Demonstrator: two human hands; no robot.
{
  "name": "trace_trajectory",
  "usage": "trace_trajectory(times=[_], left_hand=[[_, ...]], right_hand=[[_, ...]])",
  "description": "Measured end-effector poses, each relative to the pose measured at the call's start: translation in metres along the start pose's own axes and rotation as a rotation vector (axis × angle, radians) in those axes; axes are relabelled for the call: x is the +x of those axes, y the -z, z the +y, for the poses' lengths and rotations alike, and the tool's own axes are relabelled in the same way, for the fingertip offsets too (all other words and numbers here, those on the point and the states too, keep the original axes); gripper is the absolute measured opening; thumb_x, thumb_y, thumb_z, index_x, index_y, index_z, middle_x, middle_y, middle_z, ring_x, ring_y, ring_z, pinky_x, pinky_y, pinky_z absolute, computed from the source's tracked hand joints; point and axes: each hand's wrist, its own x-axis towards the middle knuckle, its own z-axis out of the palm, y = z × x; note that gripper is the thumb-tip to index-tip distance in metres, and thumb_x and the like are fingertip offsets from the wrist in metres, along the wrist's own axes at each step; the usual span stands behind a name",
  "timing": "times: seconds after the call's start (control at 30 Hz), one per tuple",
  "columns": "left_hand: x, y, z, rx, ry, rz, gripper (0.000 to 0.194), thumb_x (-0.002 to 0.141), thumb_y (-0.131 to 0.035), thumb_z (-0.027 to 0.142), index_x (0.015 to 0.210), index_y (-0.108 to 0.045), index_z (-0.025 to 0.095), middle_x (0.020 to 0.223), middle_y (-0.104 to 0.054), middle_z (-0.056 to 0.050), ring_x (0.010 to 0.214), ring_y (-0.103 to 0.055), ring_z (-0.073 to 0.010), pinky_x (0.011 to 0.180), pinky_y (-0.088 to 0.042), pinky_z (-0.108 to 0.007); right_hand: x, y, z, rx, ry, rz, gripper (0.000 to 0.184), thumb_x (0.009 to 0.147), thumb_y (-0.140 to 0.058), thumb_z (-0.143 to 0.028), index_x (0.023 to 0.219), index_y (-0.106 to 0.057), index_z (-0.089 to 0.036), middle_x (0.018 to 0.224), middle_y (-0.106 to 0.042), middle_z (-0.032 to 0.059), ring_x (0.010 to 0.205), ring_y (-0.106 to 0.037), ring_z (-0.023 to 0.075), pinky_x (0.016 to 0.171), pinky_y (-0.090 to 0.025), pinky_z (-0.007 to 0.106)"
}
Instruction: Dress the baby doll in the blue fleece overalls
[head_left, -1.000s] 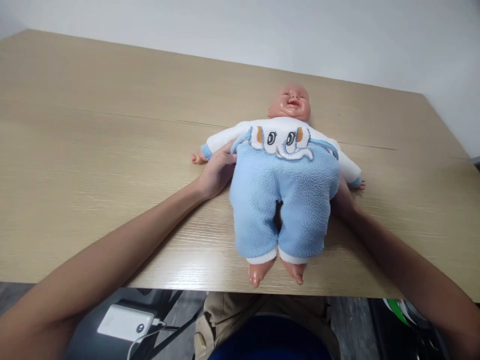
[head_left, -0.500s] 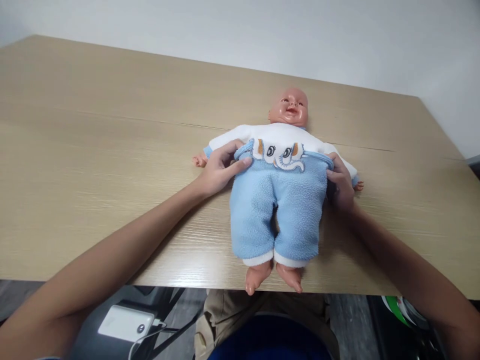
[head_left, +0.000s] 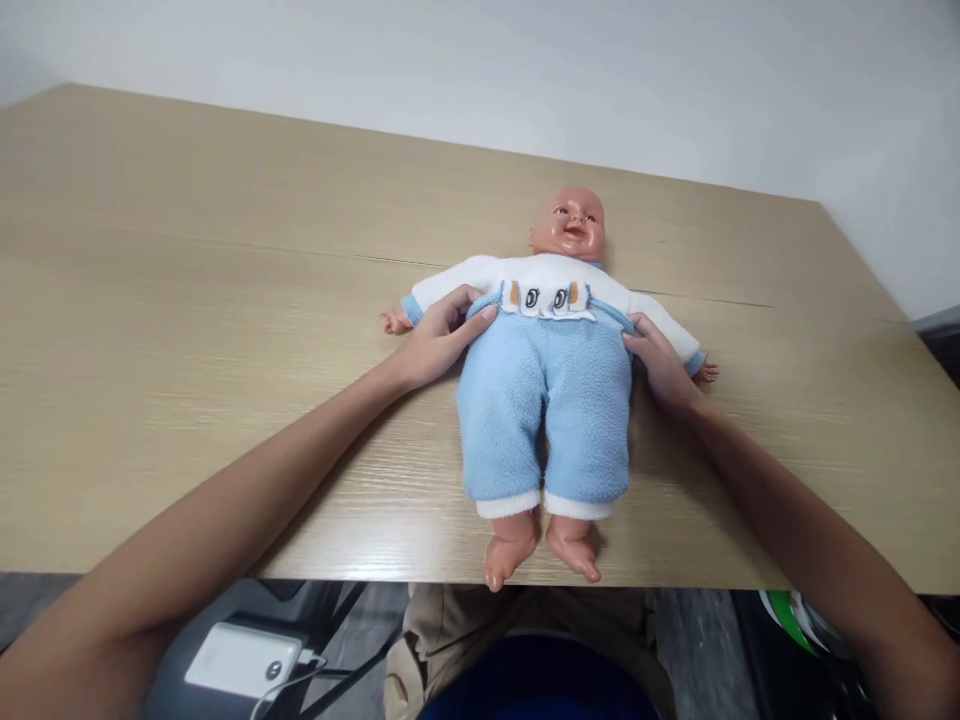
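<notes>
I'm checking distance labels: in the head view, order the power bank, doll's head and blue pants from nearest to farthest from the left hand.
1. Blue pants, held by the left hand.
2. Doll's head, farther up, to the right.
3. Power bank, lower left, below the table.

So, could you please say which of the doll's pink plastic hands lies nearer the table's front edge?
The plastic hand beside the person's right hand; its twin, beside the left hand, lies farther back.
</notes>
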Motion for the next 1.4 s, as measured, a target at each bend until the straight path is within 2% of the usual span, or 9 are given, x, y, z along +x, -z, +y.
trace_trajectory(times=[0.27,0.37,0.5,0.63,0.77,0.9,1.07,1.23,1.4], left_hand=[[-0.007,0.009,-0.005,0.103,-0.015,-0.048,0.058,0.106,-0.067,0.080,0.097,-0.058,0.023,0.091,-0.054,0.000,0.084,-0.048,-0.0214,0.081,-0.041,-0.038],[-0.008,0.007,-0.007,0.048,0.017,-0.039,0.058,0.103,-0.071,0.079,0.096,-0.061,0.022,0.089,-0.054,0.000,0.084,-0.049,-0.0213,0.081,-0.042,-0.037],[-0.010,-0.009,-0.009,-0.234,0.110,0.045,0.053,0.100,-0.080,0.073,0.104,-0.066,0.022,0.091,-0.063,-0.001,0.084,-0.056,-0.0208,0.079,-0.047,-0.034],[-0.009,-0.026,-0.010,-0.488,0.143,0.116,0.054,0.096,-0.086,0.074,0.106,-0.068,0.024,0.092,-0.072,-0.002,0.085,-0.068,-0.0218,0.076,-0.054,-0.034],[-0.005,-0.030,-0.008,-0.507,0.115,0.114,0.057,0.095,-0.087,0.076,0.107,-0.069,0.024,0.096,-0.077,-0.005,0.091,-0.074,-0.0245,0.080,-0.060,-0.036],[-0.003,-0.026,-0.009,-0.471,0.108,0.085,0.058,0.093,-0.089,0.076,0.108,-0.073,0.023,0.094,-0.076,-0.004,0.085,-0.071,-0.0218,0.076,-0.057,-0.033],[-0.002,-0.014,-0.010,-0.284,0.071,0.028,0.055,0.097,-0.085,0.075,0.103,-0.078,0.022,0.086,-0.072,-0.002,0.072,-0.058,-0.0180,0.065,-0.046,-0.030],[-0.002,-0.006,-0.008,-0.244,0.030,0.059,0.054,0.098,-0.084,0.075,0.099,-0.076,0.021,0.091,-0.070,-0.004,0.081,-0.059,-0.0203,0.076,-0.049,-0.033],[-0.004,-0.006,-0.006,-0.272,0.031,0.092,0.054,0.097,-0.085,0.074,0.091,-0.069,0.023,0.082,-0.056,0.000,0.074,-0.048,-0.0182,0.071,-0.041,-0.032]], right_hand=[[-0.010,0.015,-0.004,-0.223,0.114,-0.057,0.043,0.105,-0.070,-0.064,0.086,-0.060,-0.026,0.086,-0.058,0.0005,0.084,-0.051,0.0239,0.081,-0.044,0.040],[-0.011,0.006,0.000,-0.022,0.057,0.003,0.043,0.102,-0.074,-0.069,0.092,-0.066,-0.028,0.089,-0.063,-0.0003,0.088,-0.060,0.0245,0.086,-0.053,0.040],[-0.010,-0.015,0.003,0.311,-0.086,0.110,0.044,0.100,-0.075,-0.075,0.118,-0.070,-0.035,0.113,-0.079,0.0023,0.116,-0.075,0.0299,0.103,-0.064,0.047],[-0.007,-0.023,0.001,0.354,-0.107,0.186,0.052,0.096,-0.081,-0.074,0.130,-0.071,-0.036,0.143,-0.080,0.0037,0.139,-0.072,0.0286,0.122,-0.060,0.049],[-0.006,-0.021,0.001,0.371,-0.114,0.185,0.047,0.095,-0.085,-0.067,0.127,-0.072,-0.035,0.147,-0.079,0.0017,0.146,-0.070,0.0258,0.129,-0.055,0.047],[-0.006,-0.020,0.004,0.383,-0.096,0.166,0.047,0.096,-0.083,-0.065,0.130,-0.071,-0.035,0.142,-0.081,0.0008,0.145,-0.071,0.0244,0.127,-0.056,0.046],[-0.006,-0.021,0.006,0.355,-0.104,0.164,0.055,0.093,-0.083,-0.073,0.131,-0.071,-0.036,0.141,-0.079,0.0013,0.143,-0.071,0.0263,0.126,-0.056,0.047],[-0.007,-0.021,0.008,0.299,-0.058,0.152,0.042,0.097,-0.079,-0.072,0.114,-0.069,-0.035,0.109,-0.074,-0.0016,0.112,-0.072,0.0251,0.108,-0.060,0.042],[-0.012,-0.019,0.003,0.158,0.053,0.178,0.033,0.103,-0.074,-0.062,0.098,-0.064,-0.031,0.092,-0.059,-0.0034,0.090,-0.059,0.0219,0.093,-0.052,0.036]])
